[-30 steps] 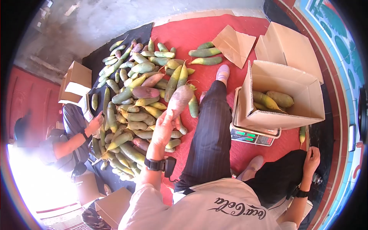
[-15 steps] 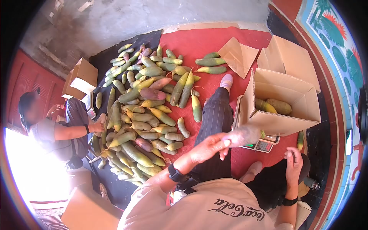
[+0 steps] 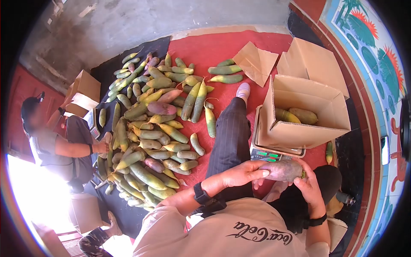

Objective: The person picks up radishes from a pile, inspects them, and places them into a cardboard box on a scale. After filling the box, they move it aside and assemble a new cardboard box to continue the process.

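Observation:
A purplish radish (image 3: pixel 280 170) lies crosswise in front of my shirt, held between both hands. My left hand (image 3: pixel 246 174) grips its left end, with the thumb on top. At the stalk end, on the right, my right hand (image 3: pixel 307 187) is wrapped round it. Just beyond the hands stands a digital scale (image 3: pixel 266 155) with lit green figures. On the scale rests an open cardboard box (image 3: pixel 306 135), with a couple of radishes (image 3: pixel 303 115) inside.
A large heap of green and purple radishes (image 3: pixel 147 143) spreads to the left over red cloth (image 3: pixel 205 47). Another person (image 3: pixel 64 145) sits beyond it, near a cardboard box (image 3: pixel 83 92). Another box (image 3: pixel 314 64) and a cardboard sheet (image 3: pixel 255 63) lie farther back.
The radish has come down and nearer to my body, in my left hand. My right hand, free before, has moved left and taken hold of its stalk end.

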The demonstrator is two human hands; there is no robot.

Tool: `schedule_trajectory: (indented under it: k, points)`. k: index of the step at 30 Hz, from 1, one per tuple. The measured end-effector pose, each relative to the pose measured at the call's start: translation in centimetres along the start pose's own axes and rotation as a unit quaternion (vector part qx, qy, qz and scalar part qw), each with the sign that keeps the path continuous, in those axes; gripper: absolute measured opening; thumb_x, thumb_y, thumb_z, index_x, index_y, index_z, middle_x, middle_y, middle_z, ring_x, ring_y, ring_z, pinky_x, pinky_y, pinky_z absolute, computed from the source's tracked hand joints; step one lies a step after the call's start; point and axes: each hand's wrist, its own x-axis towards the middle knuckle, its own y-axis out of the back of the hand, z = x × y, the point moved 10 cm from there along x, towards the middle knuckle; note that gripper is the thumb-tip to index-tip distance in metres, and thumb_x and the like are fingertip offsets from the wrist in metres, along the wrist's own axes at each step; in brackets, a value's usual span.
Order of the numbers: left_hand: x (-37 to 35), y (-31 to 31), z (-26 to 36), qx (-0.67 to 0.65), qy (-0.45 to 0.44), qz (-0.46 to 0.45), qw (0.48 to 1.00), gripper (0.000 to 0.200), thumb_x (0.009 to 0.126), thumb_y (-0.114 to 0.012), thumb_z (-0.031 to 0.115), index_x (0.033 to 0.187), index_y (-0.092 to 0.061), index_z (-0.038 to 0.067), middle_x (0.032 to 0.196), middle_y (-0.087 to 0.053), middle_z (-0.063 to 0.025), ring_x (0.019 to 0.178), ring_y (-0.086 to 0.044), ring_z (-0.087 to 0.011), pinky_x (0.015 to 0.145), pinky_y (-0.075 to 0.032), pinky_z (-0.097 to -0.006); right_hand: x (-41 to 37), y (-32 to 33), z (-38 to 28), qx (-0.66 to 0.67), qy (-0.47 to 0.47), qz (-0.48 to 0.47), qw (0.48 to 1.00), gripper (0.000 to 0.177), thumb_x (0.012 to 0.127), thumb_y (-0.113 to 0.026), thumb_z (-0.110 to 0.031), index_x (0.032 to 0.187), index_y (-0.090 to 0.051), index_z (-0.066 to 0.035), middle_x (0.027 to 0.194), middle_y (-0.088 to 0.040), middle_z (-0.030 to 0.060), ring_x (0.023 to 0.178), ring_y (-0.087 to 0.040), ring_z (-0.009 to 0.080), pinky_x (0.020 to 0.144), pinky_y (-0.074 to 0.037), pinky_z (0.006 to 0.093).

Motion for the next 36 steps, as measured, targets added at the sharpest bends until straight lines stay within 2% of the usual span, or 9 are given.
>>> schedule_trajectory:
  k: [5,7,12,19,25,28,31,34,36]
  points:
    - [0.6,0.0,1.0,0.039,-0.005,-0.020,0.999,0.050,0.093,-0.048,0.035,0.129,-0.041,0.001,0.086,-0.054,-0.0035,0.072,-0.053,-0.0101,0.069,-0.047,-0.0270,0.6,0.7,-0.1,-0.016,0.002,0.019,1.000,0.061,0.076,-0.068,-0.030,0.123,-0.045,0.000,0.103,-0.053,0.0045,0.085,-0.052,0.0108,0.072,-0.046,0.0246]
    - [0.8,1.0,2.3,0.024,-0.038,0.034,0.998,0.048,0.093,-0.050,0.032,0.128,-0.041,0.000,0.083,-0.054,-0.0021,0.075,-0.053,-0.0095,0.071,-0.046,-0.0264,0.6,1.8,-0.5,-0.005,0.016,0.042,0.999,0.058,0.075,-0.067,-0.026,0.122,-0.046,-0.001,0.101,-0.055,0.0041,0.084,-0.053,0.0110,0.071,-0.046,0.0244]
    - [-1.1,6.3,6.9,0.258,-0.156,0.220,0.928,0.035,0.090,-0.055,0.017,0.119,-0.047,-0.001,0.081,-0.056,-0.0025,0.077,-0.054,-0.0091,0.073,-0.045,-0.0247,0.8,6.7,-4.6,-0.002,0.109,0.164,0.980,0.058,0.075,-0.062,-0.026,0.122,-0.046,0.003,0.097,-0.058,0.0050,0.081,-0.055,0.0112,0.068,-0.044,0.0237]
    - [-0.8,7.4,6.5,0.309,-0.180,0.235,0.904,0.028,0.089,-0.054,0.014,0.111,-0.051,-0.002,0.078,-0.058,-0.0066,0.072,-0.059,-0.0134,0.069,-0.047,-0.0260,1.9,14.3,-8.4,-0.072,0.155,0.319,0.932,0.047,0.080,-0.059,-0.019,0.120,-0.047,0.003,0.096,-0.058,0.0067,0.077,-0.052,0.0108,0.069,-0.042,0.0232]
    - [-0.7,7.7,6.3,0.317,-0.181,0.241,0.899,0.026,0.088,-0.055,0.014,0.109,-0.053,-0.002,0.081,-0.061,-0.0089,0.073,-0.061,-0.0160,0.068,-0.048,-0.0274,6.0,17.8,-8.7,-0.347,0.171,0.340,0.857,0.045,0.077,-0.064,-0.018,0.117,-0.051,0.001,0.100,-0.060,0.0124,0.089,-0.057,0.0213,0.081,-0.044,0.0312]
    - [-0.7,7.6,6.3,0.303,-0.186,0.236,0.904,0.025,0.087,-0.055,0.011,0.108,-0.054,-0.001,0.082,-0.062,-0.0095,0.074,-0.062,-0.0170,0.070,-0.048,-0.0280,9.1,18.1,-8.3,-0.513,0.133,0.311,0.789,0.047,0.076,-0.066,-0.021,0.114,-0.052,0.003,0.105,-0.058,0.0220,0.098,-0.057,0.0329,0.086,-0.043,0.0363]
    - [-0.7,7.7,6.3,0.319,-0.203,0.227,0.897,0.024,0.087,-0.055,0.011,0.108,-0.054,-0.001,0.084,-0.062,-0.0099,0.075,-0.062,-0.0168,0.071,-0.048,-0.0283,11.1,18.6,-8.1,-0.608,0.106,0.329,0.714,0.044,0.077,-0.065,-0.022,0.112,-0.054,0.001,0.105,-0.058,0.0216,0.099,-0.056,0.0349,0.086,-0.043,0.0379]
    - [-0.8,7.6,6.5,0.298,-0.219,0.225,0.902,0.024,0.088,-0.055,0.014,0.106,-0.054,-0.002,0.080,-0.061,-0.0084,0.071,-0.058,-0.0157,0.069,-0.048,-0.0285,12.3,19.4,-6.8,-0.568,0.142,0.308,0.750,0.040,0.079,-0.063,-0.018,0.113,-0.053,-0.001,0.104,-0.058,0.0201,0.094,-0.058,0.0308,0.082,-0.045,0.0352]
    - [-0.8,7.7,6.5,0.291,-0.217,0.233,0.902,0.024,0.088,-0.056,0.015,0.106,-0.054,-0.002,0.079,-0.060,-0.0081,0.071,-0.058,-0.0157,0.069,-0.047,-0.0284,11.8,19.6,-5.4,-0.484,0.114,0.302,0.813,0.030,0.082,-0.060,-0.012,0.110,-0.055,-0.001,0.100,-0.058,0.0166,0.089,-0.059,0.0252,0.077,-0.047,0.0311]
